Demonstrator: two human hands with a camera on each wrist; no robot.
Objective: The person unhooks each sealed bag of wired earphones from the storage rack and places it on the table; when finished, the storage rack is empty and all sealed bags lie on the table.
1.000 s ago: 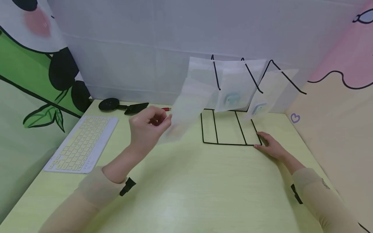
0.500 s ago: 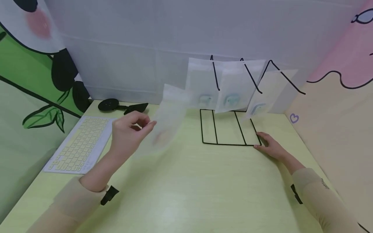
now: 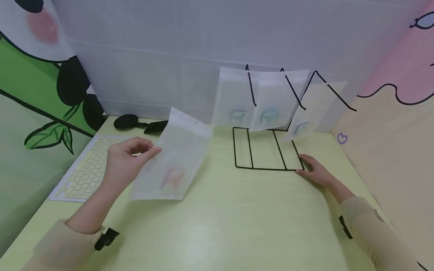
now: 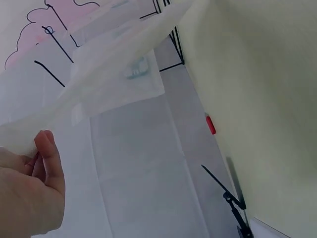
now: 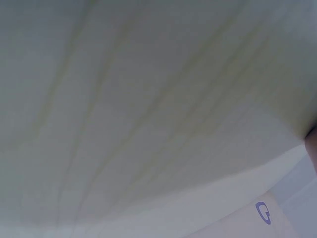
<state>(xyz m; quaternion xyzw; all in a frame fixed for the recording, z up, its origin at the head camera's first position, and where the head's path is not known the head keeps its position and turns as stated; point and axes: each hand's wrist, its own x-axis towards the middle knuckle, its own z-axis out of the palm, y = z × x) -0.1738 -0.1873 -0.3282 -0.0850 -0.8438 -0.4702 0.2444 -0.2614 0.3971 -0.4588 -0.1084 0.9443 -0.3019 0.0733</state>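
Observation:
Between thumb and forefinger, my left hand (image 3: 127,160) pinches the left edge of a translucent white bag (image 3: 179,143) with a faint pink and orange print. It hangs tilted above the table, left of a black wire display rack (image 3: 261,169). The left wrist view shows the same hand (image 4: 34,183) and the bag edge-on. My right hand (image 3: 317,171) holds the rack's front right corner, thumb at the front rod and fingers at the side rod. Similar bags with bluish prints hang on the rack's hooks: a left bag (image 3: 234,98), a middle bag (image 3: 271,99) and a right bag (image 3: 313,109).
A white keyboard (image 3: 84,177) lies at the left, partly behind my left hand. Behind the bag a black folding stand (image 3: 127,121) lies by the back wall. A small red object (image 4: 211,124) shows in the left wrist view. Printed cloth walls (image 3: 135,75) enclose the table.
My left hand has carried the bag left and toward me, away from the hooks. The bag has turned flatter toward the head camera, showing its print. My right hand stays at the rack's corner.

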